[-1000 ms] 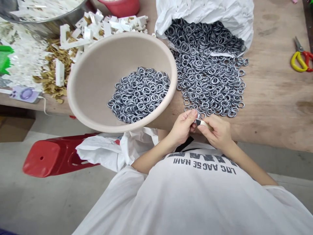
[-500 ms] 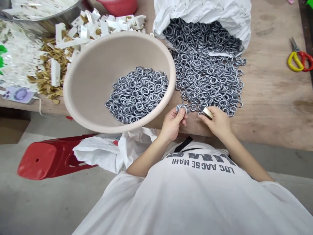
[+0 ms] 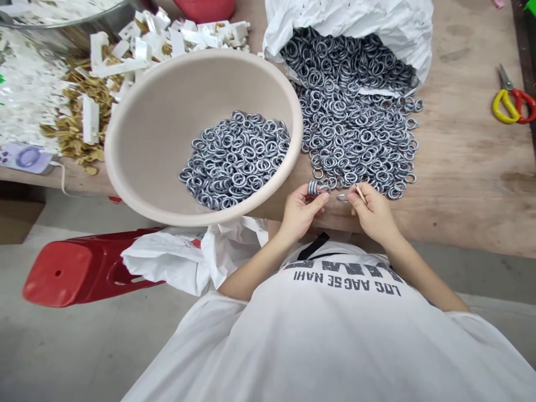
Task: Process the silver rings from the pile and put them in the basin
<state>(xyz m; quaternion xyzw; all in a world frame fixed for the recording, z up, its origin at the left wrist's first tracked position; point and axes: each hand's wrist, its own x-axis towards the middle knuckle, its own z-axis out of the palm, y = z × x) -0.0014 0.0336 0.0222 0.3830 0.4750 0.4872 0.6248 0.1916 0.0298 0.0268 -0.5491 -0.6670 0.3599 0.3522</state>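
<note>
My left hand (image 3: 302,211) is closed on several grey rings (image 3: 314,187) stacked together, just right of the basin. My right hand (image 3: 372,211) pinches a thin pale tool (image 3: 360,193), whose kind I cannot make out, and a single ring (image 3: 342,197) shows at its fingertips, between the two hands. Beyond them a wide heap of loose grey rings (image 3: 355,134) spreads over the table. The big beige basin (image 3: 146,117) on the left holds a pile of the same rings (image 3: 238,162).
A white sack (image 3: 347,14) lies with its mouth spilling rings. Yellow-and-red scissors (image 3: 508,100) lie far right on the wooden table (image 3: 460,167). White plastic parts (image 3: 142,50) and brown pieces (image 3: 79,134) crowd the back left. A red stool (image 3: 58,273) stands on the floor.
The stack in my left hand has turned from flat to edge-on. My right hand has rotated the pale tool, so its narrow side now shows, and a ring sticks out toward the left hand.
</note>
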